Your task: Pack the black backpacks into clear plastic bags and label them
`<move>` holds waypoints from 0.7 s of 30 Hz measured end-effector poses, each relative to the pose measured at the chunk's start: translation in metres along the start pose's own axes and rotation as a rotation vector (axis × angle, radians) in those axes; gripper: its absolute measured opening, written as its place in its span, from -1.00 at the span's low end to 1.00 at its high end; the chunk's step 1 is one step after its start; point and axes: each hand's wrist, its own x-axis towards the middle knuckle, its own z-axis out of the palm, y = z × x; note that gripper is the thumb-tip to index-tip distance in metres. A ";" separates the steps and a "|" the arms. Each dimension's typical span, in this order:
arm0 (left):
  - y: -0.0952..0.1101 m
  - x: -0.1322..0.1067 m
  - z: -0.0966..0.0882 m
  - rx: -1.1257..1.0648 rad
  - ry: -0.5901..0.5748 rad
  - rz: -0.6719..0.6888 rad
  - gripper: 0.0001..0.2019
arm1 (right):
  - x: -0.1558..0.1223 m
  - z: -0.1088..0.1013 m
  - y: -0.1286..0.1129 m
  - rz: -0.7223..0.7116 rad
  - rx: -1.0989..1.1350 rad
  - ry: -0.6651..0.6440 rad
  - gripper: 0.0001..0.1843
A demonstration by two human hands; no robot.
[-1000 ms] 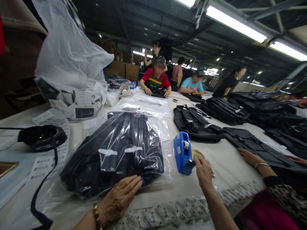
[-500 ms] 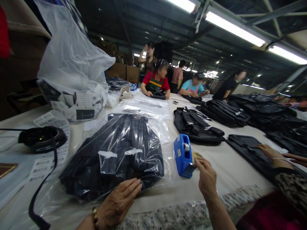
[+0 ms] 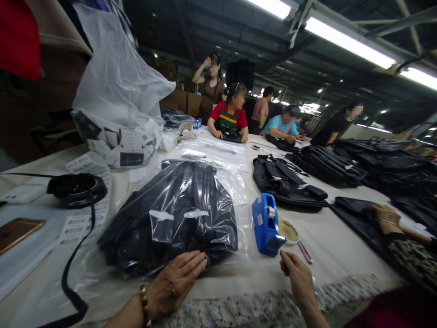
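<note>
A black backpack [image 3: 184, 228] in a clear plastic bag [image 3: 241, 237] lies on the table in front of me. My left hand [image 3: 179, 278] rests with fingers stretched flat on the bag's near edge, a beaded bracelet at its wrist. Beside the bag stands a blue tape dispenser [image 3: 266, 230], its cutting edge facing me. Just below that edge, apart from it, is my right hand [image 3: 298, 275], thumb and finger pinched together. Whatever may be between those fingertips is too small to make out. A roll of tan tape [image 3: 288, 231] and a small pink-handled tool [image 3: 305, 252] lie right of the dispenser.
At left are a bag of paper tags [image 3: 126, 146], a label strip [image 3: 77, 223], a black strap roll [image 3: 80, 189] and a phone [image 3: 18, 232]. Black backpacks [image 3: 290, 187] pile up at right, where a co-worker's hand [image 3: 385, 218] touches one. Other people work across the table.
My right hand has drawn back from the dispenser's cutting edge toward me, uncovering the tan roll and pink-handled tool. My left hand stays on the bag. The whole view has shifted slightly.
</note>
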 end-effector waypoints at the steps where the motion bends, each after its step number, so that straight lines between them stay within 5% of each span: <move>1: 0.000 0.000 0.001 -0.004 -0.001 0.001 -0.53 | 0.000 -0.005 -0.001 -0.016 -0.077 0.008 -0.53; 5: 0.001 -0.002 0.004 -0.035 -0.017 -0.014 -0.53 | -0.017 -0.019 -0.013 -0.260 -0.528 -0.041 -0.62; 8: 0.001 -0.003 0.004 -0.067 -0.038 -0.026 -0.52 | -0.045 -0.009 -0.045 -0.635 -0.642 -0.307 -0.69; 14: 0.002 -0.003 0.001 -0.119 -0.045 -0.057 -0.50 | -0.086 0.062 -0.128 -1.195 -1.020 -0.972 -0.78; 18: 0.003 -0.002 0.003 -0.139 -0.039 -0.071 -0.50 | -0.078 0.109 -0.143 -1.345 -1.224 -1.105 -0.84; 21: 0.003 -0.002 0.006 -0.142 -0.041 -0.077 -0.51 | -0.068 0.130 -0.140 -1.319 -1.343 -1.115 -0.81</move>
